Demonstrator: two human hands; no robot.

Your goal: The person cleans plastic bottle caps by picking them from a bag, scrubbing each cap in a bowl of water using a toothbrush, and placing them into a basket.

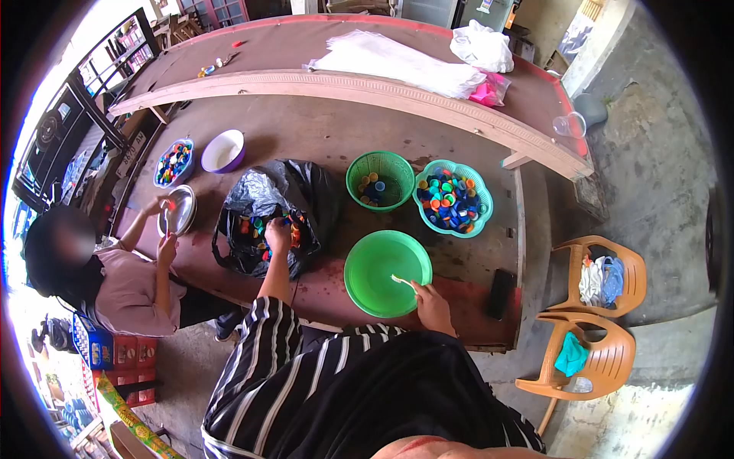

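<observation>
My left hand (278, 237) reaches into a black plastic bag (317, 191) of colourful bottle caps (306, 233). Its fingers are curled down among the caps, and what they hold, if anything, is hidden. My right hand (436, 312) is closed on a thin pale stick-like tool (401, 280), whose kind I cannot make out. The tool's end points over a bright green basin (367, 294), which has no caps showing in it. Behind the basin stand a dark green basket (355, 170) with several caps and a turquoise scalloped bowl (486, 200) heaped with caps.
At left a person (134, 287) works with both hands at a metal bowl (185, 210). Near it are a purple-rimmed white bowl (233, 145) and a small bowl of caps (174, 162). A wooden rail (344, 83) crosses behind. A black phone (501, 294) lies at the right edge.
</observation>
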